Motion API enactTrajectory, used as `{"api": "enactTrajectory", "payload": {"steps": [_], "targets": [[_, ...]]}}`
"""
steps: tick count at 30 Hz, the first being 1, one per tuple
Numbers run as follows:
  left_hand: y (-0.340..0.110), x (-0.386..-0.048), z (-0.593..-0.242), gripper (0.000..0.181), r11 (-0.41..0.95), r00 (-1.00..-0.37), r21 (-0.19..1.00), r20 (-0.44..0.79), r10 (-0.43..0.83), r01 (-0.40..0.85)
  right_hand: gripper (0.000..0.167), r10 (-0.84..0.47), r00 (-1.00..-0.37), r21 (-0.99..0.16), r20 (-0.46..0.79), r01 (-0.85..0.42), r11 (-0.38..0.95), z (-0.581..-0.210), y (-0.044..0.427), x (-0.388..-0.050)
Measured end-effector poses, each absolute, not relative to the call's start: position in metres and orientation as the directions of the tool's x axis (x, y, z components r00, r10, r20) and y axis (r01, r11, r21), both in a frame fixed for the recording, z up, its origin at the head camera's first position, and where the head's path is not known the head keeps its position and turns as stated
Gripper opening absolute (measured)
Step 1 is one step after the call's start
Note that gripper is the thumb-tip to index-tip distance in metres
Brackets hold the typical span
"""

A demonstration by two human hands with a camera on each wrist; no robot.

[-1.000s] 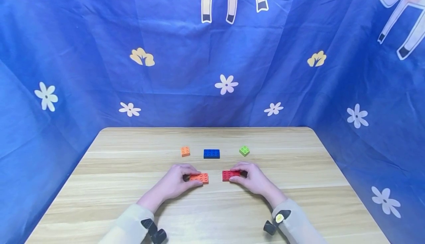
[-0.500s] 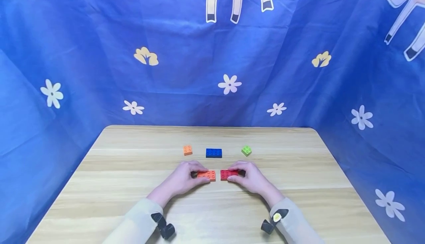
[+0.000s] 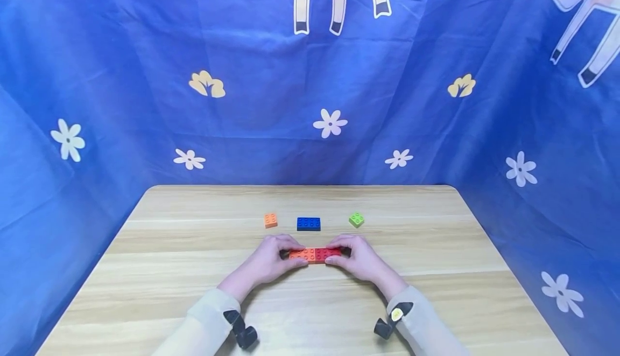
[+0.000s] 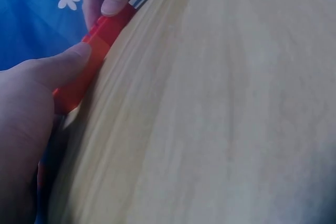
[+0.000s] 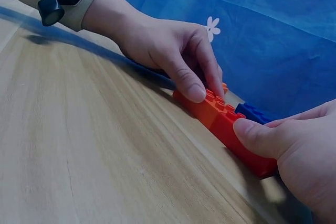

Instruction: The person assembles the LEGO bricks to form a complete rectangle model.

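Observation:
Mid-table, my left hand pinches an orange toy building brick between thumb and fingers. My right hand pinches a red toy building brick the same way. Both bricks lie flat on the table, studs up, end to end, with their short ends meeting and no gap visible. In the right wrist view the orange brick and the red brick form one straight row. The outer ends of both are partly hidden by the hands in the head view.
Behind the hands lie a small orange brick, a blue brick and a small green brick, apart from one another. The wood-grain table backs onto a blue patterned curtain.
My left hand has slid the orange brick rightward, and my right hand has brought the red brick slightly leftward. The gap between the two bricks has closed.

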State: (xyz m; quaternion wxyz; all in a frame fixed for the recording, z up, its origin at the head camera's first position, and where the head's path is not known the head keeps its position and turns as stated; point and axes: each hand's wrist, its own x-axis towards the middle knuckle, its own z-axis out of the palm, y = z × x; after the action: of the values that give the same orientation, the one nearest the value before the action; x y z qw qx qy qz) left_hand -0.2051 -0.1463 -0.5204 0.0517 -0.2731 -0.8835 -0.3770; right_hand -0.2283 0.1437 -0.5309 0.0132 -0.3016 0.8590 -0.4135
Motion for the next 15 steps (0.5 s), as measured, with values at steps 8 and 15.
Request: {"api": "enactTrajectory", "payload": {"steps": [8,15], "targets": [[-0.149,-0.205,-0.527,0.038,0.54,-0.864,0.686,0.29,0.412,0.487,0.037,-0.548,-0.813,-0.736,0.197,-0.492,0.465,-0.524,0.141,-0.226],[-0.148,-0.204,-0.527,0.038,0.537,-0.868,0.693,0.295,0.399,0.482,0.049,-0.559,-0.812,-0.737,0.171,-0.482,0.474,-0.509,0.14,-0.233]]}}
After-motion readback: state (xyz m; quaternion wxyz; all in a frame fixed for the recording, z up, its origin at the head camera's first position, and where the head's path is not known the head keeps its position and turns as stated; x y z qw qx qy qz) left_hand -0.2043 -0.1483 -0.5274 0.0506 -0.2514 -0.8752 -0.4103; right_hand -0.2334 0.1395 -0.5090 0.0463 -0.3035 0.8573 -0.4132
